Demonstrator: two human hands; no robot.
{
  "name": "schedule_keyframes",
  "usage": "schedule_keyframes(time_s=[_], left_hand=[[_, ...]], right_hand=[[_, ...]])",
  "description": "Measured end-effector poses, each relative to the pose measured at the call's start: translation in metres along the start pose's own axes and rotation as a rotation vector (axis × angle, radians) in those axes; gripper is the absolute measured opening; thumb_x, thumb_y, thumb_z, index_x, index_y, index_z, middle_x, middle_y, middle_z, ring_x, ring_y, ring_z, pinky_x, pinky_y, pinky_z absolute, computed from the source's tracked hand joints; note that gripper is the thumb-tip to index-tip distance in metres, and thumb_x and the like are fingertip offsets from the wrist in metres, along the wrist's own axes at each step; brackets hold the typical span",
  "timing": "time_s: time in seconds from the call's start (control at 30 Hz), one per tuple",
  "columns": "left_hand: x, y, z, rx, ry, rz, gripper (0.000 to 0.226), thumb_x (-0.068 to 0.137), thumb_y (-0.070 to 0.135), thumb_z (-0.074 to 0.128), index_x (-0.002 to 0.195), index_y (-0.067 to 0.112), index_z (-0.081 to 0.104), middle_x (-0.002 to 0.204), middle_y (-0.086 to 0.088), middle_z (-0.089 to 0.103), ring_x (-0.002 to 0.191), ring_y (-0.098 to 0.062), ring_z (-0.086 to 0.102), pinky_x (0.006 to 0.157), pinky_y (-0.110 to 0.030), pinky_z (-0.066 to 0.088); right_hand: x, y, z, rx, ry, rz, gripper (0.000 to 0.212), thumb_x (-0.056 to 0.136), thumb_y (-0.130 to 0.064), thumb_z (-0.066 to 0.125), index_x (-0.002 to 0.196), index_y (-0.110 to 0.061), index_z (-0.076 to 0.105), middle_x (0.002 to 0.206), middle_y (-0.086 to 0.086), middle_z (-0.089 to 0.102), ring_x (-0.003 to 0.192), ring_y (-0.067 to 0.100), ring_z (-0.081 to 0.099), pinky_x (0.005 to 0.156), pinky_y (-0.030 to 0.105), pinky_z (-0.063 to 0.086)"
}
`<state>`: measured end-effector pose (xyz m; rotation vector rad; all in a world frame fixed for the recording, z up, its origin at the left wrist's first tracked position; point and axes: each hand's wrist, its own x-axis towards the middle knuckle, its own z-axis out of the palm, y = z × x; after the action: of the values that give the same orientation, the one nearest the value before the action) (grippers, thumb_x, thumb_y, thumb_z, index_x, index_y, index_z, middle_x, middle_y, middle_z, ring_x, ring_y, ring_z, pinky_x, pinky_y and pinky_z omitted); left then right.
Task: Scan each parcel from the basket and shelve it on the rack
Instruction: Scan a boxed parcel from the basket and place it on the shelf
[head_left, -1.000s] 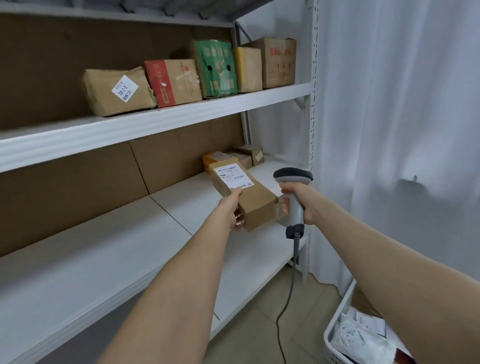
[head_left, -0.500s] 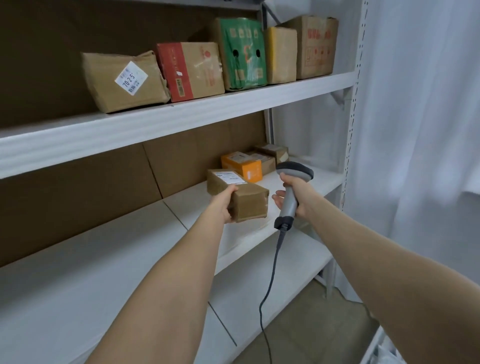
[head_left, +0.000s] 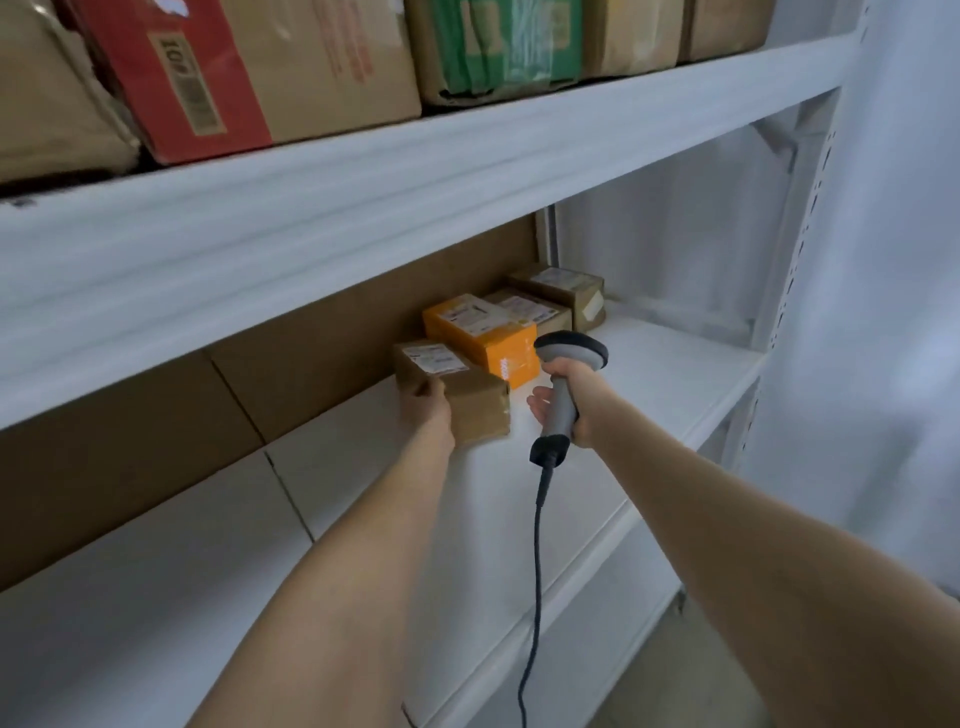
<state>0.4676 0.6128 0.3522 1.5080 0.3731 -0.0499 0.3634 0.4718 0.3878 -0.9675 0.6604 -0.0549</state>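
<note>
The left hand (head_left: 431, 415) has its fingers (head_left: 418, 391) curled round the near left corner of the parcel (head_left: 475, 402), gripping it from the side so the label faces up. The parcel is down at the level of the shelf (head_left: 665, 379), just ahead of those fingers. Its far end is just beside the orange box (head_left: 480, 335) and probably touches it, though the blur makes that hard to say, and I cannot tell whether its base is fully down. Past the orange box, farther from the fingers, two brown boxes (head_left: 569, 291) complete a row. This spot looks chosen to extend that row along the back panel (head_left: 311, 374).

The right hand (head_left: 586, 397) is wrapped round the handle of the scanner (head_left: 571, 351), its fingers (head_left: 540, 408) loosely closed about it. The scanner's head is upright and not aimed at the label. It is held just right of the left fingers, clear of the parcel, with its cable (head_left: 537, 545) hanging below. I judge this parcel already scanned and the placing nearly finished, with only the letting go left.
</note>
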Motion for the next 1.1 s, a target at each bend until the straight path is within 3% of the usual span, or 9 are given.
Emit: schedule_keyframes(time_s=[0.1, 0.2, 0.33, 0.43, 0.6, 0.73, 0.93, 1.1], left_hand=[[0.023, -0.003, 0.016, 0.027, 0.031, 0.036, 0.032, 0.098, 0.020, 0.050, 0.128, 0.012, 0.056, 0.126, -0.012, 0.061, 0.110, -0.029, 0.061, 0.097, -0.045, 0.050], [0.038, -0.006, 0.023, 0.054, -0.077, 0.062, 0.047, 0.097, 0.018, 0.054, 0.142, 0.024, 0.042, 0.141, -0.008, 0.048, 0.122, -0.029, 0.052, 0.100, -0.046, 0.047], [0.039, 0.000, 0.027, 0.516, -0.298, 0.172, 0.083, 0.082, 0.042, 0.071, 0.150, 0.032, 0.023, 0.155, -0.006, 0.023, 0.137, -0.031, 0.032, 0.103, -0.045, 0.039], [0.039, -0.001, 0.032, 0.896, -0.405, 0.256, 0.096, 0.078, 0.043, 0.074, 0.152, 0.024, 0.016, 0.157, -0.008, 0.019, 0.143, -0.030, 0.023, 0.112, -0.045, 0.032], [0.044, -0.002, 0.036, 1.006, -0.308, 0.398, 0.079, 0.084, 0.027, 0.071, 0.150, 0.015, 0.029, 0.152, -0.009, 0.033, 0.140, -0.027, 0.032, 0.109, -0.037, 0.035], [0.043, 0.000, 0.041, 1.054, -0.275, 0.447, 0.062, 0.088, 0.021, 0.067, 0.143, 0.011, 0.041, 0.145, -0.010, 0.044, 0.133, -0.029, 0.042, 0.104, -0.036, 0.040], [0.047, -0.001, 0.049, 1.073, -0.243, 0.441, 0.047, 0.093, 0.014, 0.059, 0.137, 0.008, 0.047, 0.140, -0.013, 0.049, 0.128, -0.031, 0.048, 0.100, -0.037, 0.044], [0.046, 0.002, 0.051, 1.123, -0.259, 0.389, 0.055, 0.093, 0.012, 0.057, 0.144, 0.011, 0.038, 0.145, -0.014, 0.039, 0.130, -0.031, 0.045, 0.100, -0.037, 0.044]], right_hand=[[0.026, 0.000, 0.001, 0.008, 0.004, 0.015, 0.041, 0.088, -0.019, 0.065, 0.124, -0.007, 0.051, 0.102, 0.013, 0.066, 0.078, 0.024, 0.068, 0.056, 0.031, 0.055], [0.044, -0.002, 0.003, 0.007, 0.005, 0.031, 0.042, 0.088, -0.019, 0.065, 0.126, -0.008, 0.051, 0.102, 0.014, 0.066, 0.077, 0.024, 0.067, 0.062, 0.032, 0.058], [0.053, -0.006, 0.005, -0.003, 0.014, 0.037, 0.041, 0.088, -0.019, 0.065, 0.125, -0.008, 0.050, 0.099, 0.014, 0.065, 0.073, 0.023, 0.066, 0.057, 0.030, 0.058], [0.056, -0.012, 0.007, -0.011, 0.022, 0.028, 0.034, 0.089, -0.020, 0.064, 0.118, -0.009, 0.051, 0.098, 0.013, 0.065, 0.072, 0.022, 0.066, 0.053, 0.027, 0.057], [0.060, -0.018, 0.005, -0.008, 0.035, 0.020, 0.014, 0.089, -0.018, 0.064, 0.096, -0.011, 0.054, 0.092, 0.012, 0.064, 0.069, 0.021, 0.065, 0.048, 0.025, 0.056], [0.063, -0.017, 0.002, 0.000, 0.038, 0.025, 0.014, 0.089, -0.017, 0.063, 0.092, -0.010, 0.050, 0.091, 0.013, 0.063, 0.068, 0.021, 0.063, 0.050, 0.027, 0.057], [0.065, -0.015, -0.002, 0.011, 0.063, 0.028, 0.022, 0.088, -0.018, 0.064, 0.101, -0.009, 0.049, 0.092, 0.013, 0.064, 0.067, 0.021, 0.064, 0.049, 0.027, 0.058], [0.060, -0.016, -0.006, 0.033, 0.064, 0.017, 0.030, 0.088, -0.019, 0.064, 0.111, -0.009, 0.050, 0.090, 0.012, 0.065, 0.067, 0.021, 0.065, 0.053, 0.028, 0.059]])
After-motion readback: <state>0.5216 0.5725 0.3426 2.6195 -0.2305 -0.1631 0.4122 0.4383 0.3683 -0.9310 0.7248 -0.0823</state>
